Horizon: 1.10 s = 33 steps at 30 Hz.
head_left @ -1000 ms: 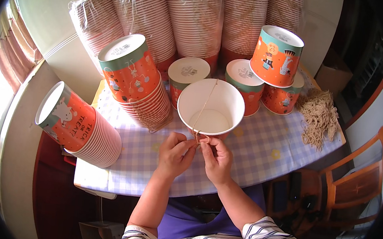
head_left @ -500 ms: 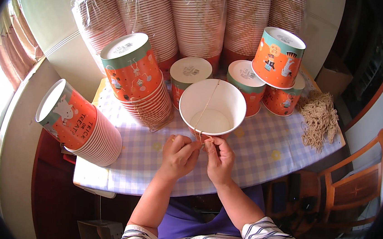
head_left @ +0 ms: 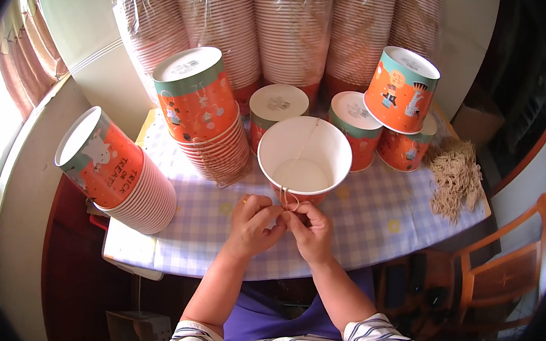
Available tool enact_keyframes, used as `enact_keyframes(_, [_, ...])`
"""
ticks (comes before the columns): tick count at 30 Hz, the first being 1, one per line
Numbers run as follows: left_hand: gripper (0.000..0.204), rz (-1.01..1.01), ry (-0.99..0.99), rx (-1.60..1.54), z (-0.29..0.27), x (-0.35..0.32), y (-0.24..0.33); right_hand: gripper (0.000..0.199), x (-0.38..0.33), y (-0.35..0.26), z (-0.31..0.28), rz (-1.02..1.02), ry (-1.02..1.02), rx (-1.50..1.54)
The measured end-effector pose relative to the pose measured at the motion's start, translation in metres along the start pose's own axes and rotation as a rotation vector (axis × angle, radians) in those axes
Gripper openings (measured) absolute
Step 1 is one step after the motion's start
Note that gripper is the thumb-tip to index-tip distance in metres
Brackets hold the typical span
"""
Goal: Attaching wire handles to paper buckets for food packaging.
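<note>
An orange paper bucket (head_left: 273,151), white inside, stands upright with its mouth toward me. Thin tan cord (head_left: 297,202) runs across that mouth from the far rim and hangs in a small loop over the near rim. Just in front of this rim, my left hand (head_left: 255,229) is closed, thumb against curled fingers, on the cord. Close beside it, my right hand (head_left: 312,232) pinches the cord between thumb and fingers. The cord's ends are hidden in the fingers.
Stacked buckets stand upside down at left (head_left: 180,123) and lean at the far left (head_left: 114,169). Several upturned buckets (head_left: 279,103) sit behind, one (head_left: 402,94) on top of others. A tan cord heap (head_left: 454,176) lies right. Plastic-wrapped stacks (head_left: 291,36) line the back. A wooden chair (head_left: 504,269) stands right.
The cord loop at the near rim has become larger and rounder. My right hand has shifted slightly left and its fingers have curled in. The whole view has shifted slightly.
</note>
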<state>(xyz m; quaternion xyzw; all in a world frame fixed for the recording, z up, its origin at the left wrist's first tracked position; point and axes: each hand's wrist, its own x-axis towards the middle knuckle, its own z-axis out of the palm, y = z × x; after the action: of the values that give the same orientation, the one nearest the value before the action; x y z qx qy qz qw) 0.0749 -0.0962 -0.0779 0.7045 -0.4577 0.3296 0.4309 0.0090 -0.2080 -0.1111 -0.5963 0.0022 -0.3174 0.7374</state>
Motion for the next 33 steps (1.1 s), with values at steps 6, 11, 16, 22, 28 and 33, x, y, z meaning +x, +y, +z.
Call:
enact_keyframes(6, [0.025,-0.036,-0.01,-0.027,-0.002,0.0,0.0,0.004,-0.001,-0.011,0.001,-0.009,0.033,-0.045])
enact_keyframes(11, [0.023,-0.046,-0.069,-0.151,-0.004,0.002,0.003,0.009,-0.001,-0.012,-0.001,0.223,0.118,0.362])
enact_keyframes(16, [0.022,0.024,-0.138,-0.179,-0.006,0.004,0.004,0.009,0.007,-0.022,0.003,0.217,0.198,0.441])
enact_keyframes(22, [0.021,0.059,-0.176,-0.2,-0.007,0.004,0.005,0.012,0.011,-0.035,-0.001,0.302,0.185,0.356])
enact_keyframes(28, [0.021,0.075,-0.139,-0.22,-0.005,0.006,0.006,0.017,0.025,-0.074,-0.023,-0.01,-0.079,-0.525])
enact_keyframes(33, [0.022,0.06,-0.119,-0.214,-0.008,0.0,0.005,0.022,0.07,-0.121,-0.021,-0.644,-0.354,-0.969])
